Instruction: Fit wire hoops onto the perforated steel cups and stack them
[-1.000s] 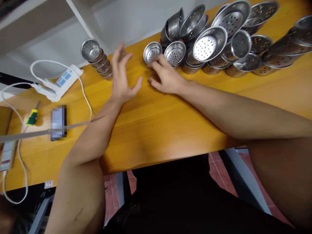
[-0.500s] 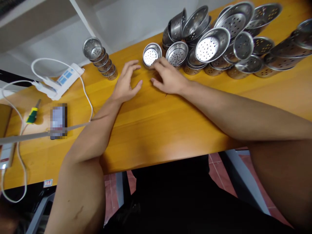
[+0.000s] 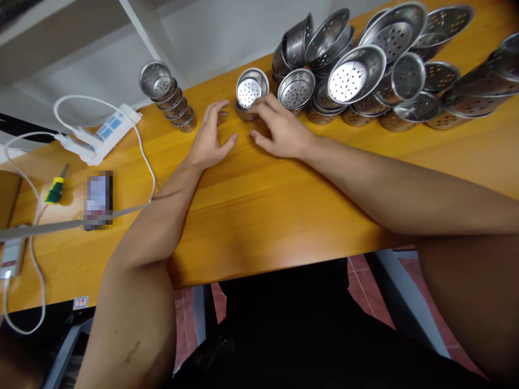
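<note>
Just left of the cup pile (image 3: pixel 349 81), a small cup (image 3: pixel 250 88) tilts, probably propped by a lower cup (image 3: pixel 243 113), our left hand (image 3: pixel 211 135) with grip spread, our right hand (image 3: pixel 281 128) loosely parted, touch unclear.

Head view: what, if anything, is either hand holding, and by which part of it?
The left hand holds nothing. The right hand overlaps a small metal cup at its near edge, but whether it touches or grips that cup cannot be told.

Silver cups (image 3: pixel 250 89) dotted with holes, orange table (image 3: pixel 251 216), white power strip (image 3: pixel 113 131), reddish tiles (image 3: pixel 367 286)
</note>
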The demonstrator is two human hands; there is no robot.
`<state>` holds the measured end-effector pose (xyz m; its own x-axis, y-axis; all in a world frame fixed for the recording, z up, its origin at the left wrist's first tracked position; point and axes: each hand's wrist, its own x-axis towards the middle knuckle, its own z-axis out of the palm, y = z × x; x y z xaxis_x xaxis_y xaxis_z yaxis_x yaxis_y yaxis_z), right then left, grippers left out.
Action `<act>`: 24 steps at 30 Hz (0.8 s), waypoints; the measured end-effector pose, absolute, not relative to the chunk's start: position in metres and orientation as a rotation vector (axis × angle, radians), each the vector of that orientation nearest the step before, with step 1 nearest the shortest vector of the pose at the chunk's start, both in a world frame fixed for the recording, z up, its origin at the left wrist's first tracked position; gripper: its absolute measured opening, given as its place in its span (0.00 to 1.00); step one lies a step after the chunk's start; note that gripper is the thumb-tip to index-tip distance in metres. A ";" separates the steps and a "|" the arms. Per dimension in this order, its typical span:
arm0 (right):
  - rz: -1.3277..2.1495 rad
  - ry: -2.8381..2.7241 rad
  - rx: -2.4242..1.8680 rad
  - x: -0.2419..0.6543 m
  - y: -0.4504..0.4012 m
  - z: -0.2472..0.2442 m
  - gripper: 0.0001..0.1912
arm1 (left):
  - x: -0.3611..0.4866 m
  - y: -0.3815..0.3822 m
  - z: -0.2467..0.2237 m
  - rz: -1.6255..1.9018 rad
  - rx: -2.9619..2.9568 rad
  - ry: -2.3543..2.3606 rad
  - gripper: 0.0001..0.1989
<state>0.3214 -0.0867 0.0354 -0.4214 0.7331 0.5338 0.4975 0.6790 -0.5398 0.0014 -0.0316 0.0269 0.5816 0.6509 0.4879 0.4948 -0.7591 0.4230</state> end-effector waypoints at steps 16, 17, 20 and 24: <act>0.420 -2.113 -0.972 0.325 -0.094 0.054 0.43 | 0.005 -0.038 0.031 0.956 2.524 1.001 0.51; 0.422 -2.111 -0.967 0.324 -0.095 0.056 0.43 | 0.005 -0.037 0.031 0.954 2.522 0.998 0.51; 0.426 -2.094 -0.958 0.323 -0.098 0.059 0.43 | 0.003 -0.033 0.028 0.957 2.506 0.993 0.50; 0.433 -2.120 -0.956 0.322 -0.098 0.058 0.43 | 0.002 -0.032 0.026 0.956 2.479 0.983 0.49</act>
<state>0.3216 -0.0982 0.0580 -0.4338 0.7491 0.5006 0.4927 0.6624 -0.5643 0.0019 -0.0315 0.0263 0.5424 0.6955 0.4712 0.4906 -0.7175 0.4944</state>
